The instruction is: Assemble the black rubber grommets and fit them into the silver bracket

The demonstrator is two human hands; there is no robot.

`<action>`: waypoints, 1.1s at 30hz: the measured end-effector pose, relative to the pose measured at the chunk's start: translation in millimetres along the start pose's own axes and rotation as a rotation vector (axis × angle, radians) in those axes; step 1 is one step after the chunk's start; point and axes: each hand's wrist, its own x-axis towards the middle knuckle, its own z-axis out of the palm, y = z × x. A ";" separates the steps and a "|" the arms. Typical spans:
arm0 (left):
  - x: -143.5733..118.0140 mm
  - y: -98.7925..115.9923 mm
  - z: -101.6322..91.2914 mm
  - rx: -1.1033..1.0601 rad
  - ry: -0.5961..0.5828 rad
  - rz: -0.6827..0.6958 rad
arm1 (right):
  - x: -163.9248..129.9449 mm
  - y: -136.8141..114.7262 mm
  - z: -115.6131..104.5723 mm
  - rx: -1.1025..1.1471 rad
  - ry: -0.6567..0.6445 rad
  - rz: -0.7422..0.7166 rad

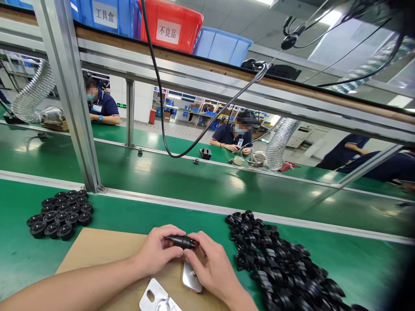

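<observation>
Between my two hands is a black cylindrical plastic part [182, 242], lying roughly level above the brown board. My left hand [161, 247] is closed on its left end, thumb below and fingers above. The fingers and thumb of my right hand [207, 261] grip its right end. Below my right hand a silver metal block [190, 278] rests on the board, partly covered by the hand. Nearer to me lies a second silver metal piece [156, 296] with an oval hole, cut off by the bottom edge of the view.
Round black parts [61, 214] stand grouped at the left. A large heap of black parts [279, 259] covers the right side. The brown board [94, 246] lies on the green table [136, 211]. A metal post [69, 95], hanging cable [162, 103] and bin shelf are ahead; co-workers sit opposite.
</observation>
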 end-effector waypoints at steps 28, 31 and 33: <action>3.5 2.9 -5.1 0.052 0.086 0.072 | -1.8 17.7 9.9 0.308 0.125 0.075; 2.7 3.2 -4.2 0.060 0.098 0.095 | -1.2 18.0 10.0 0.308 0.142 0.087; 3.4 2.8 -4.2 0.062 0.106 0.075 | -0.4 16.9 10.5 0.301 0.144 0.083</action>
